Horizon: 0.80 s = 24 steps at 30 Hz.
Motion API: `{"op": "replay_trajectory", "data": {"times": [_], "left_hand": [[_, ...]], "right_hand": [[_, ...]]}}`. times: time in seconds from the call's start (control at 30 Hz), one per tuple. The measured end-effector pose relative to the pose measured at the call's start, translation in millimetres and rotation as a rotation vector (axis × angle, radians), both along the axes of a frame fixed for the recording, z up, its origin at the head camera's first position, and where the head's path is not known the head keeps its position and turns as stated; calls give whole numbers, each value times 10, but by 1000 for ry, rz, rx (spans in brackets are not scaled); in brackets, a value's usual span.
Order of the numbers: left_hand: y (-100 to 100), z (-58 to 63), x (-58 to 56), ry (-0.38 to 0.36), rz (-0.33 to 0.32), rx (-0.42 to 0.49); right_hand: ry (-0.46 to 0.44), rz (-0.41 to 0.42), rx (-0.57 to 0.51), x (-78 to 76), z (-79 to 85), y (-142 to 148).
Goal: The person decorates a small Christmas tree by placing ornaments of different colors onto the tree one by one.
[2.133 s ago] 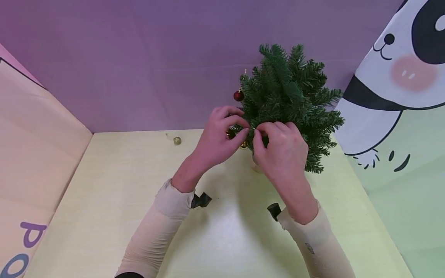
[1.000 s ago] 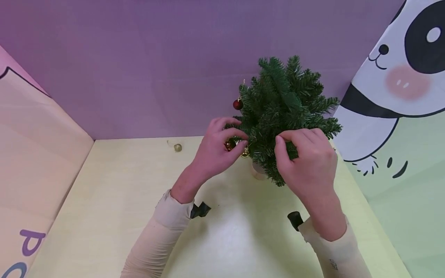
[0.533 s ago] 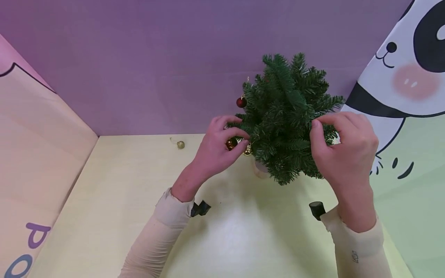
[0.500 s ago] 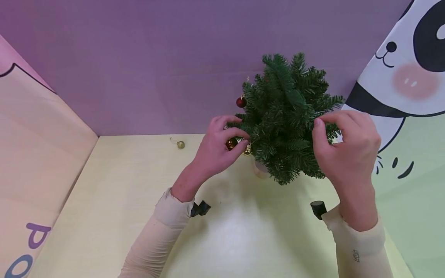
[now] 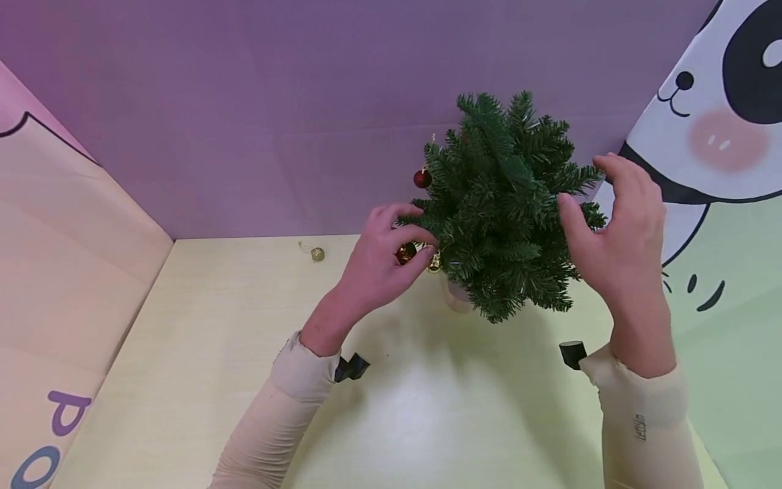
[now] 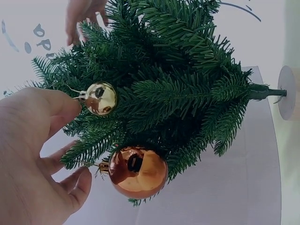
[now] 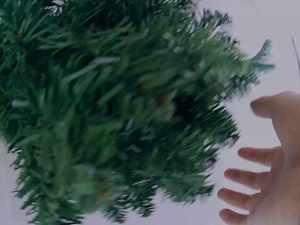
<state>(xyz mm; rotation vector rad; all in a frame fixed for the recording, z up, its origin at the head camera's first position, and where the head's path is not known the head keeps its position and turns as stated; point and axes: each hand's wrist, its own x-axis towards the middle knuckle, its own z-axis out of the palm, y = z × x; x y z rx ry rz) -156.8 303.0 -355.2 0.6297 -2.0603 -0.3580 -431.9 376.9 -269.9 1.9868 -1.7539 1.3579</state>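
Observation:
A small artificial Christmas tree (image 5: 501, 204) stands at the right of the table. My left hand (image 5: 385, 255) is at its left side. In the left wrist view, thumb and forefinger pinch at the cap end of a small shiny gold bauble (image 6: 101, 98), and the other fingers are near a branch tip. Just below hangs a larger copper bauble (image 6: 138, 172). A dark red bauble (image 5: 422, 178) hangs higher on the left. My right hand (image 5: 626, 231) is off the tree's right side, thumb and fingers spread, nothing between them; the right wrist view shows it beside the branches.
A small glittery gold bauble (image 5: 318, 255) with a string loop lies near the table's back edge. The tree's pale round base (image 5: 458, 299) shows below the branches. A purple backdrop (image 5: 275, 122) rises behind the table, with a panda-printed sheet (image 5: 727, 136) on the right.
My right hand has left the spot by the left fingers, moved right past the tree and spread from a pinch. My left hand has stayed put.

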Motion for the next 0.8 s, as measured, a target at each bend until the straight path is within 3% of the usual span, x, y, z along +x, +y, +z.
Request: {"op": "replay_trajectory", "data": {"times": [0.17, 0.33, 0.63, 0.8], "left_hand": [[9, -36, 30, 23, 20, 31], [0, -41, 61, 49, 29, 53], [-22, -73, 133, 77, 27, 59], [-39, -130, 213, 85, 34, 55]], "right_hand": [[-46, 103, 161, -63, -72, -68], [-3, 162, 141, -65, -128, -83], [64, 143, 146, -37, -180, -86], [64, 98, 52, -78, -164, -96]]}}
